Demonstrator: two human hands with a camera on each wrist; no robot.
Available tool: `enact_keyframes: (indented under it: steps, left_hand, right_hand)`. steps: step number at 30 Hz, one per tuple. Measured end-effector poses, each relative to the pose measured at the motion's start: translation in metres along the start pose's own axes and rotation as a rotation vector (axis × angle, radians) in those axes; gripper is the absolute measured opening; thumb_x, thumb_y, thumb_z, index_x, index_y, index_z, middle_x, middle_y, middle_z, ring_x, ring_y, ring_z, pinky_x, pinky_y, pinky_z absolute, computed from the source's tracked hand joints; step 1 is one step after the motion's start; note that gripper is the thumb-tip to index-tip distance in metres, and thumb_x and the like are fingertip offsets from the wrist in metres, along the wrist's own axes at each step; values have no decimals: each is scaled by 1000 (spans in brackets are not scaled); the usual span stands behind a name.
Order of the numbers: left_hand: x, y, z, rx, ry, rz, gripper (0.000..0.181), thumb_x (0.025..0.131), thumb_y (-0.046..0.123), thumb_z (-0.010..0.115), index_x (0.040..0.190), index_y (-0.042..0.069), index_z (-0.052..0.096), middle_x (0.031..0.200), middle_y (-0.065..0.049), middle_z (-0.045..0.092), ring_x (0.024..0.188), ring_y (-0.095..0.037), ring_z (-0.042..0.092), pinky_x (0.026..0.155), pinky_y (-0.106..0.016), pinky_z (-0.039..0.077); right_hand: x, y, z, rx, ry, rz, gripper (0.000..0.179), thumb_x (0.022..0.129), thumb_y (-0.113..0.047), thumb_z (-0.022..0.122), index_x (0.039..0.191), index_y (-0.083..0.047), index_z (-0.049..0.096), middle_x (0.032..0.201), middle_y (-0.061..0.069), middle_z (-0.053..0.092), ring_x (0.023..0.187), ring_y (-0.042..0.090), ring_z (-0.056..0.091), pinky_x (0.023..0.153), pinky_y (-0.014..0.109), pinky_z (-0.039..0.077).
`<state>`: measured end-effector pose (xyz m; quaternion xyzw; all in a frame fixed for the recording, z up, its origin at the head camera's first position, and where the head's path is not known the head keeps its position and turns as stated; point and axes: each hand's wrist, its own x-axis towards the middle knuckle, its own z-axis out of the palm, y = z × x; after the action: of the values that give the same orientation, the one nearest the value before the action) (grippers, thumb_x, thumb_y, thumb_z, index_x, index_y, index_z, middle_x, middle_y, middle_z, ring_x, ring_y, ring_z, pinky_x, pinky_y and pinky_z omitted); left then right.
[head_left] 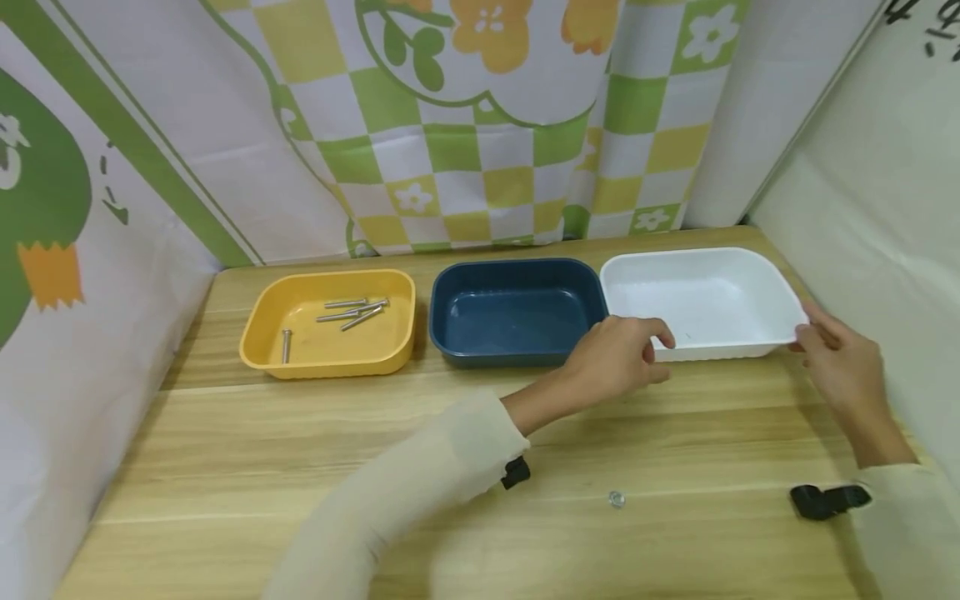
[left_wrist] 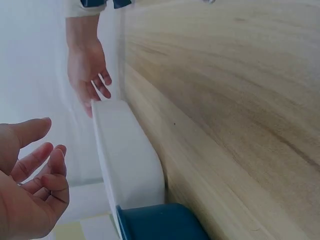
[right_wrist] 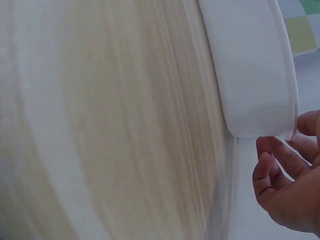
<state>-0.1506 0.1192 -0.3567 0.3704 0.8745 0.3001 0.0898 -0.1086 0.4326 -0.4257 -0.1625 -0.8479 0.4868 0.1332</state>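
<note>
The white plastic tray (head_left: 697,304) stands at the right of a row of three on the wooden table. At its right front corner my right hand (head_left: 849,367) pinches the rim between thumb and fingers; the right wrist view shows the same grip, with the thumb (right_wrist: 309,123) at the lip. My left hand (head_left: 615,354) hovers by the tray's front left edge, its fingers loosely bent and holding nothing. In the left wrist view, a gap shows between its thumb (left_wrist: 32,131) and fingers. A dark blue tray (head_left: 517,321) sits directly left of the white one.
At the left, a yellow tray (head_left: 300,350) contains several metal screws (head_left: 352,312). One small shiny metal piece (head_left: 617,499), nut-like, lies on the wooden table (head_left: 300,467) near the front. Checkered cloth (head_left: 465,167) hangs behind; pale sheets (head_left: 862,192) border the sides.
</note>
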Motion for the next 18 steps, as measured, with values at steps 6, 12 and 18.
enact_keyframes:
  steps: [6, 12, 18]
  left_hand:
    - [-18, 1, 1, 63, -34, 34, 31, 89, 25, 78, 119, 18, 71, 88, 11, 65, 70, 3, 56, 62, -13, 44]
    - [-36, -4, 9, 120, -87, 67, 40, 88, 27, 80, 125, 20, 68, 99, 7, 70, 85, 1, 60, 69, -17, 47]
    - [-54, -12, 15, 116, -92, 75, 41, 87, 24, 79, 126, 18, 68, 97, 6, 71, 84, 1, 59, 68, -15, 45]
  right_hand:
    - [-1, 1, -1, 9, -12, 19, 51, 101, -17, 51, 150, -6, 41, 83, -43, 56, 67, -13, 58, 56, 8, 43]
    - [-3, 3, -1, -10, -4, 25, 51, 102, -20, 51, 151, -11, 41, 83, -44, 55, 68, -15, 58, 57, 8, 44]
    - [-1, 1, 1, 28, -8, 29, 52, 101, -19, 52, 151, -8, 41, 82, -41, 57, 67, -13, 59, 56, 8, 44]
